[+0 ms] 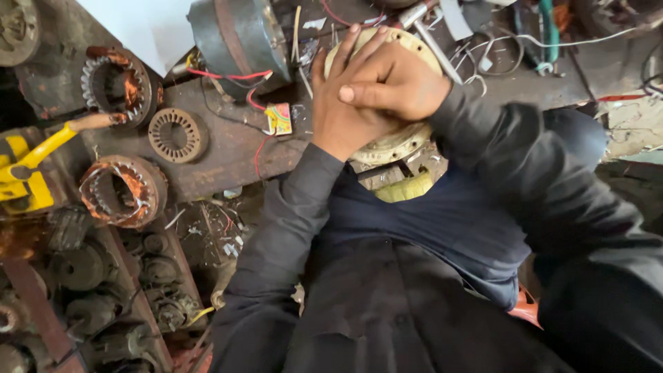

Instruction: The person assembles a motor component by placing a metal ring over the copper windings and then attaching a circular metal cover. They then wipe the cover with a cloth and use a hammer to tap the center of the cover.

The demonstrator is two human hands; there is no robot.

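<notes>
Both hands cover most of a cream round motor cover (400, 141), so its middle cannot be seen. The left hand (342, 103) lies under the right hand (397, 83), its palm hidden. A grey motor housing (238, 38) is cut off by the top edge. A yellow tool (24, 173) runs off the left edge. Parts at the lower left are too dark to identify.

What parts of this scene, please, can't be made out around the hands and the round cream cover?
Head view:
- Cream cover: its middle is hidden by the left hand and the right hand stacked on it.
- Yellow-green winding: mostly hidden below the cover.
- Grey motor housing: cut by the top edge.
</notes>
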